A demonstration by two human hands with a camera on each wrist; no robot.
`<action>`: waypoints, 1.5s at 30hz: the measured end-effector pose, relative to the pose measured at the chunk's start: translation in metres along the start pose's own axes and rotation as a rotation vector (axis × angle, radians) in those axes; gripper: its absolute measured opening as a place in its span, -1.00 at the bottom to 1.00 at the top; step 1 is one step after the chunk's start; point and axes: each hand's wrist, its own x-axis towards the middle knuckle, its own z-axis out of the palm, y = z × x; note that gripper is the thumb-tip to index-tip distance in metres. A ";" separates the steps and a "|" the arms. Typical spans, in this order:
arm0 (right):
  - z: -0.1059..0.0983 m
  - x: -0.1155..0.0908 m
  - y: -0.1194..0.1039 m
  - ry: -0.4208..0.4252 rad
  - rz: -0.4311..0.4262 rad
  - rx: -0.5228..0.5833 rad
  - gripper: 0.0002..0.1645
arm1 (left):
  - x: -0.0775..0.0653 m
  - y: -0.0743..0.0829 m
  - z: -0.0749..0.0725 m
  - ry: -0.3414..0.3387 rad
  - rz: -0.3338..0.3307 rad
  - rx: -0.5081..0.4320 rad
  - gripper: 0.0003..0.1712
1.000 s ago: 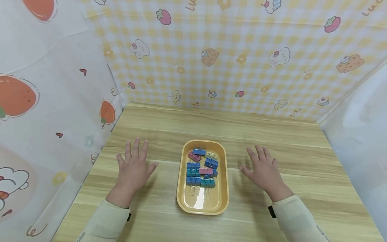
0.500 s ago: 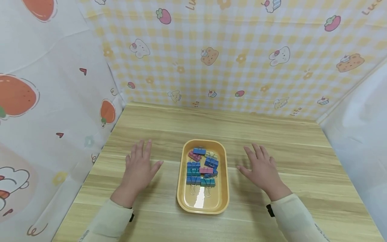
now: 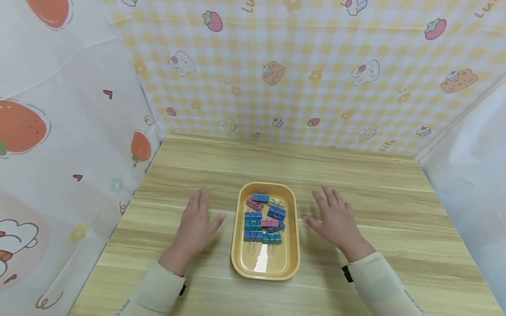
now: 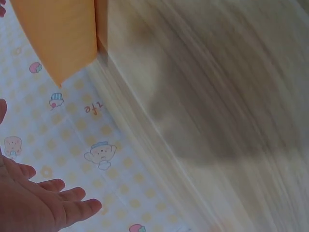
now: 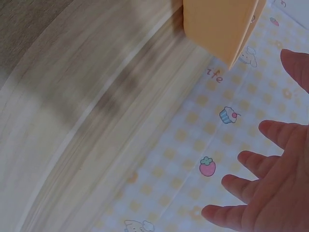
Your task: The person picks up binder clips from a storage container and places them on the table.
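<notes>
A yellow-orange tray (image 3: 235,259) with rounded corners lies between my hands in the head view. Inside it are several binder clips in blue, teal, pink and yellow, among them a pink clip (image 3: 269,223) near the middle and a teal clip (image 3: 272,238) with its wire handle toward me. My left hand (image 3: 193,230) hovers over the table left of the tray, thumb pointing at it, holding nothing. To the tray's right my right hand (image 3: 336,224) is spread, also holding nothing. Both wrist views show the tray's outer wall (image 4: 60,38) apart from the fingers.
The wood-grain table (image 3: 292,162) runs back to a yellow checked cloth (image 3: 316,52) with cartoon prints. A white cloth (image 3: 71,109) with fruit prints hangs at the left, and a pale sheet (image 3: 474,145) stands at the right.
My left hand has moved right, closer to the tray, its fingers drawing nearer together. My right hand has shifted slightly left toward the tray. Tray and clips have stayed in place.
</notes>
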 end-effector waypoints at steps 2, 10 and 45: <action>0.000 0.000 -0.002 0.000 -0.005 0.005 -0.08 | -0.001 0.002 0.003 -0.005 -0.002 -0.013 -0.07; -0.004 0.002 -0.011 0.018 -0.024 0.007 -0.08 | -0.003 0.009 0.010 -0.035 -0.012 -0.084 -0.08; -0.002 0.018 -0.047 -0.004 -0.171 0.018 -0.05 | -0.012 0.023 0.045 -0.149 -0.101 -0.311 -0.15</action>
